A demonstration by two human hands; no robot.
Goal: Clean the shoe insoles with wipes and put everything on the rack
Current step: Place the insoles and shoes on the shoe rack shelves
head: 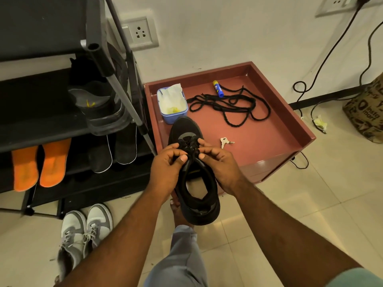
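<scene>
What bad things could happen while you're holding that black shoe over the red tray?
The black shoe is held mostly by its laces, pinched by the left hand and right hand, so that grip might slip and the shoe could drop.

Its toe is close to the wipes tub, so it could perhaps knock it over.

The loose black laces and keys lie on the red tray; a falling shoe might tangle or scatter them.

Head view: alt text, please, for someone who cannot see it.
Both hands, left and right, pinch the laces of a black shoe held over a red tray. The tray holds wipes, loose laces and keys; a rack stands left.
</scene>
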